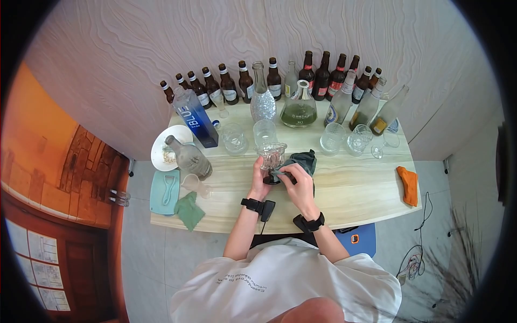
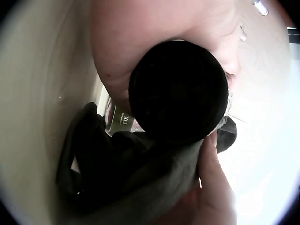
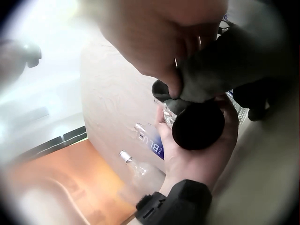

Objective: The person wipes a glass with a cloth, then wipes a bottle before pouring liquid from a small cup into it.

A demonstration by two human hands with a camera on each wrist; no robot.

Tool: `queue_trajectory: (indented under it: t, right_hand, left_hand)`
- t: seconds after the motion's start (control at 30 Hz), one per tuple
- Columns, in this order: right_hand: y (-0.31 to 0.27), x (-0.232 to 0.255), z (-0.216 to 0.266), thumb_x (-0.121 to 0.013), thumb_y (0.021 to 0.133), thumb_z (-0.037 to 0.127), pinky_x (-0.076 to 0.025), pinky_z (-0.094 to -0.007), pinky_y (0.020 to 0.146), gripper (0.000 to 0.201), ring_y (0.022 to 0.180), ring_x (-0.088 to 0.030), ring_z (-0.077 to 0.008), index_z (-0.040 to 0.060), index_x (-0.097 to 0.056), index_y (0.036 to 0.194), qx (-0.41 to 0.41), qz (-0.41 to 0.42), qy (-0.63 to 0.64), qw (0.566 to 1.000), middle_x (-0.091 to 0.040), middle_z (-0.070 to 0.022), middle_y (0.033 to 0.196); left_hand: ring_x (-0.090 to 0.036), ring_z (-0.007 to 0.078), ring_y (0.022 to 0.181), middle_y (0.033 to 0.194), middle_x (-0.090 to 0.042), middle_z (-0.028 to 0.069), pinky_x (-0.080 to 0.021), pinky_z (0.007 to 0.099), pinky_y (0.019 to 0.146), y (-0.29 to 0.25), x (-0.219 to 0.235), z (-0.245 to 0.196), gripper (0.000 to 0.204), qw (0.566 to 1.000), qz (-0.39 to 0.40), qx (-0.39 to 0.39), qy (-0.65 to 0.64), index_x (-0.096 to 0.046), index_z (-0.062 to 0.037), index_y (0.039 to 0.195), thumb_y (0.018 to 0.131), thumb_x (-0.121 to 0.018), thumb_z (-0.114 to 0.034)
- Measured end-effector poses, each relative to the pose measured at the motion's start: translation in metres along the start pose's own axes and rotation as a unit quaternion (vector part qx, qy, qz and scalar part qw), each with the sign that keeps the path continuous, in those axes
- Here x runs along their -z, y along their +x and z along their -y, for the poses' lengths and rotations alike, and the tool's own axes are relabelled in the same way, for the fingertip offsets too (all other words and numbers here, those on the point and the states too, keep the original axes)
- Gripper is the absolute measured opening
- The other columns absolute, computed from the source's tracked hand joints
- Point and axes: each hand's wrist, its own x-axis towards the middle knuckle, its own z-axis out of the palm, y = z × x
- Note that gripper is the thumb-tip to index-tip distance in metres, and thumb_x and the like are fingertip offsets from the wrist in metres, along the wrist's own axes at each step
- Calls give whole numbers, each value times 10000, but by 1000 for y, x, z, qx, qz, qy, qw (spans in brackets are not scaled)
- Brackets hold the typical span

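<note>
My left hand (image 1: pixel 259 182) grips a clear glass vessel (image 1: pixel 272 152) with a flared, wavy rim and a round black base (image 2: pixel 178 91). It is held up over the front middle of the table. My right hand (image 1: pixel 300 187) pinches a dark grey cloth (image 1: pixel 305 160) against the vessel's side, just above the base. The rest of the cloth hangs to the right, beyond the right fingers. In the right wrist view the black base (image 3: pixel 198 125) faces the camera, and the left fingers wrap around the vessel.
Brown beer bottles (image 1: pixel 227 85) line the back. Nearer stand a blue bottle (image 1: pixel 196 121), a green-filled decanter (image 1: pixel 299 110), clear tumblers (image 1: pixel 333 139) and tilted bottles. A grey bottle (image 1: pixel 189 159), white plate (image 1: pixel 161 141), peeler (image 1: pixel 169 187) and green cloth (image 1: pixel 190 211) are left; an orange cloth (image 1: pixel 407 186) is right.
</note>
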Motion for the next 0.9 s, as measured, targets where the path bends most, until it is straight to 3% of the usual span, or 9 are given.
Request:
queue_trajectory:
  t: [0.2,0.3,0.37,0.5,0.6,0.67,0.77,0.9]
  right_hand:
    - [7,-2,12,-809,907,36,-530,-350,667,149,732,-672,-262,15,-728,1030,-22,-6,4,1000,-706,-106,948]
    - [11,-4,13,-805,910,34,-532,-364,681,156,741,-676,-272,11,-715,1034,-20,-5,-2,1000,-702,-112,946]
    - [9,-5,10,-804,912,36,-534,-371,689,158,745,-676,-276,8,-711,1036,-18,-4,1,1000,-698,-116,944]
    - [5,-7,8,-778,959,49,-497,-335,660,151,702,-605,-199,-12,-703,1075,-33,-31,15,999,-681,-91,919]
    - [5,-8,1,-763,985,65,-490,-323,657,162,705,-585,-164,-19,-696,1106,-66,-48,16,997,-674,-78,887]
    - [5,-8,-4,-752,1001,75,-486,-312,657,171,709,-573,-140,-23,-693,1128,-78,-58,7,995,-675,-68,865]
    - [7,-5,-9,-766,988,120,-530,-369,688,179,718,-649,-250,0,-704,1107,-119,-39,9,992,-710,-124,912]
    - [5,-6,-11,-773,987,131,-524,-370,668,189,707,-642,-244,4,-707,1110,-109,-49,22,993,-710,-123,887]
  left_hand:
    - [-660,221,1226,1356,-706,82,-496,412,1089,-4,-17,-13,776,1000,-1,-9,-14,-592,-61,1479,1031,-526,-691]
    - [-671,208,1200,1322,-722,76,-518,418,1065,-3,-8,-4,731,999,-14,38,13,-589,-54,1473,1033,-579,-638]
    - [-676,202,1188,1307,-727,79,-532,420,1045,5,10,8,696,999,2,15,52,-594,-55,1460,1028,-616,-601]
    - [-677,203,1191,1305,-722,89,-554,419,1018,13,26,20,654,998,14,6,66,-605,-56,1435,1016,-675,-554]
    - [-674,208,1206,1321,-712,85,-538,415,1049,4,-2,2,652,998,41,-22,44,-607,-60,1431,1012,-683,-554]
    - [-665,212,1228,1346,-702,85,-521,412,1074,5,4,4,659,999,38,0,23,-597,-56,1443,1014,-685,-548]
    - [-652,213,1255,1377,-690,88,-499,411,1102,1,-7,-4,685,999,41,-16,19,-575,-52,1471,1018,-682,-556]
    - [-637,216,1280,1402,-681,101,-486,414,1115,0,-11,-10,729,996,29,-47,64,-546,-52,1505,1019,-680,-578]
